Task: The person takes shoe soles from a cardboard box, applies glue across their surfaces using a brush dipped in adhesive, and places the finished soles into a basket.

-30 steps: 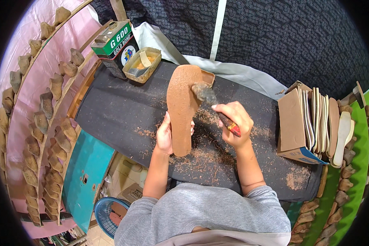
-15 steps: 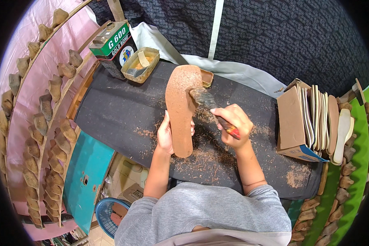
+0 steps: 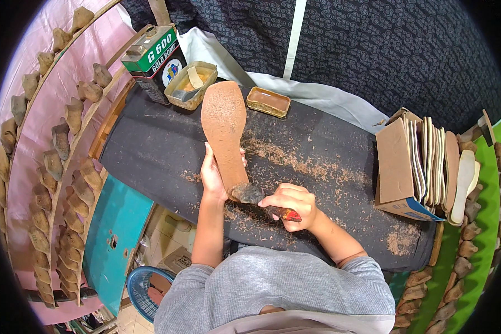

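A brown shoe sole (image 3: 224, 114) is held up over the table by my left hand (image 3: 211, 177), its fingers wrapped round the narrower part. The wide end of the sole points away from me, and its face looks damp and glossy there. My right hand (image 3: 296, 205) grips a brush (image 3: 249, 193) with dark, clotted bristles and a red-and-yellow-marked handle. The bristles touch the narrow near end of the sole.
Brown shavings (image 3: 300, 158) litter the dark-covered table (image 3: 150, 128). At the back stand a green-and-black can (image 3: 156, 64), a tub (image 3: 205, 92) with amber contents, and a small rectangular tin (image 3: 268, 102). A cardboard box (image 3: 395, 164) of soles sits right; racks of wooden shoe lasts flank both sides.
The brush has moved down from the wide part of the sole to its narrow near end. My left hand has shifted the sole left and tilted it, uncovering the small tin.
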